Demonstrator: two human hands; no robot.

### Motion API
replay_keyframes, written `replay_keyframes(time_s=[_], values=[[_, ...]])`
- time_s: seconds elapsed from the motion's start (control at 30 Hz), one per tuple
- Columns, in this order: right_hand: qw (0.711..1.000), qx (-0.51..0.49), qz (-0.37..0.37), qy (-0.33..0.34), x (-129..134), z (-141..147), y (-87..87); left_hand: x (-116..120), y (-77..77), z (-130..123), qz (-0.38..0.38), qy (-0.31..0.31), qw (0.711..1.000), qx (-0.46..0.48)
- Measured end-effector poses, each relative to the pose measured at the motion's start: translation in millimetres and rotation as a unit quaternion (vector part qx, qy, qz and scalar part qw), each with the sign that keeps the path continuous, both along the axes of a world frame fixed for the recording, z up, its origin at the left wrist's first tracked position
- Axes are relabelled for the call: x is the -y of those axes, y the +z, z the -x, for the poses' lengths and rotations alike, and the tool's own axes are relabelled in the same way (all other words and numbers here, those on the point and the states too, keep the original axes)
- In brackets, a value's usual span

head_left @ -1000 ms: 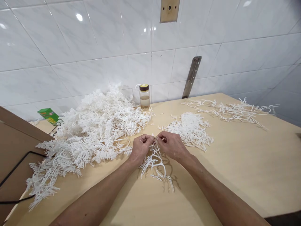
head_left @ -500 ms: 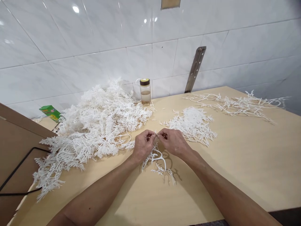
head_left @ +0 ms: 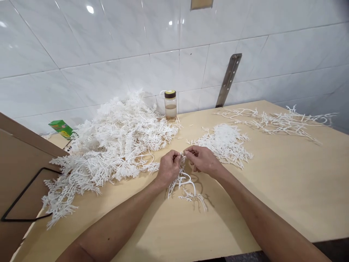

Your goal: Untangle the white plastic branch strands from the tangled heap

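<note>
My left hand (head_left: 169, 167) is closed in a pinch on a white branching plastic sprig (head_left: 188, 182), whose curved stems hang below the fingers over the table. Beside it, my right hand (head_left: 202, 159) pinches at the upper end of the same sprig, thumb and forefinger close together; the exact bit between them is too small to make out. To the left lies a large heap of white feathery sprigs (head_left: 117, 134). Just beyond my right hand sits a smaller pile of short white sprig pieces (head_left: 223, 140).
Bare white stems (head_left: 272, 120) lie at the table's (head_left: 286, 189) far right. Against the tiled wall stand a water bottle (head_left: 170, 107) and a metal bracket (head_left: 229, 80). A green box (head_left: 61, 128) and a brown panel with a black cord (head_left: 20, 193) are at left.
My right hand has lifted slightly and its fingers have loosened a little at the sprig's tip. My left hand keeps its pinch. The whole view has shifted slightly.
</note>
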State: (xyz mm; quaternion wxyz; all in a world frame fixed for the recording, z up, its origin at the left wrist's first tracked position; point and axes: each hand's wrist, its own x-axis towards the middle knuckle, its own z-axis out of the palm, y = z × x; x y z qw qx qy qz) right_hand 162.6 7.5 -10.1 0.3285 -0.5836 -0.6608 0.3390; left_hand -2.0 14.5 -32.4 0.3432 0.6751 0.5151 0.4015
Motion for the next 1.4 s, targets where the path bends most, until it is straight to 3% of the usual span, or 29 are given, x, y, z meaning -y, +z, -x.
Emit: replay_keyframes(time_s=[0.2, 0.57, 0.9, 1.07, 1.23, 1.4], values=[[0.999, -0.011, 0.031, 0.024, -3, 0, -4.4, 1, -1.4, 0, -0.039, 0.002, 0.998, -0.042], [0.975, 0.172, -0.138, 0.017, 0, 6, -7.1, -1, -0.3, 3, -0.05, -0.007, 0.995, -0.082], [0.983, 0.155, -0.098, 0.014, 2, 6, -1.9, 1, 2.3, 2, -0.046, -0.014, 0.994, -0.098], [0.979, 0.176, -0.103, -0.011, 3, 19, -9.2, -1, 4.4, 2, -0.041, -0.01, 0.991, -0.127], [0.955, 0.248, -0.125, -0.103, -9, 5, -15.9, -2, 5.8, 3, -0.012, 0.01, 0.994, -0.108], [0.938, 0.169, -0.186, -0.239, -17, -36, -7.6, -3, 2.3, 3, 0.01, 0.012, 1.0, 0.001]])
